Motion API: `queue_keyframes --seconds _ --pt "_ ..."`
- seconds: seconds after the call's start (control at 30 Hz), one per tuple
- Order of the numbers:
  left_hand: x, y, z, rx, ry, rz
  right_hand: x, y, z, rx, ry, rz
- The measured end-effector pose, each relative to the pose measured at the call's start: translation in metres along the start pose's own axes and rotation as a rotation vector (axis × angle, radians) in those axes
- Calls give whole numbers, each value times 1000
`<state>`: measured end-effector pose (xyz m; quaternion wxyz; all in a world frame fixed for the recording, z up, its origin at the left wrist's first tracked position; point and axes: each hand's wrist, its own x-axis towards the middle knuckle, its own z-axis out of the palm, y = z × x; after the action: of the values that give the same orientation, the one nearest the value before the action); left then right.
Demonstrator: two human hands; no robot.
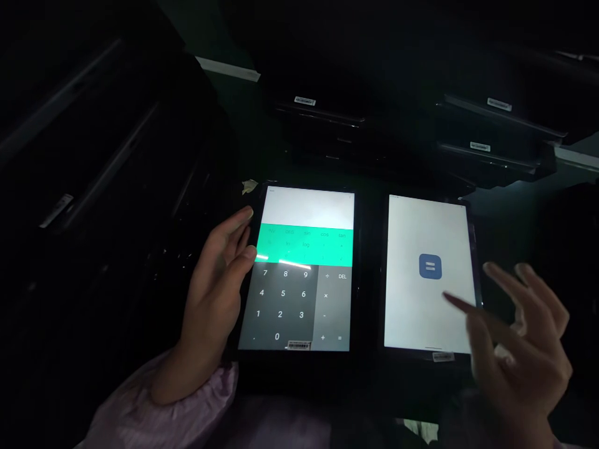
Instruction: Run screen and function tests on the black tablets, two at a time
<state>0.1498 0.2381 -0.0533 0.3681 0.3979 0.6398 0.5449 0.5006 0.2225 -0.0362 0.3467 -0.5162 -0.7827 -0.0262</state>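
Note:
A tablet [283, 312] with a calculator keypad on its lit screen is in the middle of the view. My left hand [218, 280] grips its left edge, thumb and a fingertip showing at the side and the other fingers partly hidden. To the right lies a second tablet [412, 312]. Its white screen bears a blue icon with an equals sign. My right hand [519, 337] is over that tablet's lower right side, index finger stretched toward the screen and the other fingers apart, holding nothing. Whether the fingertip touches the glass I cannot tell.
Behind the lit tablets lie dark stacked devices [496, 146] with barcode labels, and more dark devices [93, 168] are on the left. A scrap of pale paper [249, 186] is beside the calculator tablet's top corner. The surroundings are very dark.

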Motion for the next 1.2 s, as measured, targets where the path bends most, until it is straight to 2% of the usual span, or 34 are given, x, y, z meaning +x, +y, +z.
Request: queue_keyframes --seconds 0.1,0.23,0.57,0.63,0.77,0.97,1.13,1.2 --pt "0 1 0 7 -3 -6 6 21 4 -152 55 97" --pt "0 2 2 7 9 -4 12 33 10 -154 39 124" --pt "-2 3 3 13 36 -23 18 32 14 -139 -16 59" --pt "-2 4 5 16 42 -32 17 33 12 -129 -25 111" --pt "-1 7 7 20 50 -31 15 34 8 -154 50 224" --pt "0 8 5 12 59 -23 15 30 14 -88 -11 125" --pt "0 5 5 8 44 -17 12 36 14 -128 59 204" --pt "0 5 6 -2 42 -12 12 33 9 -133 47 220"
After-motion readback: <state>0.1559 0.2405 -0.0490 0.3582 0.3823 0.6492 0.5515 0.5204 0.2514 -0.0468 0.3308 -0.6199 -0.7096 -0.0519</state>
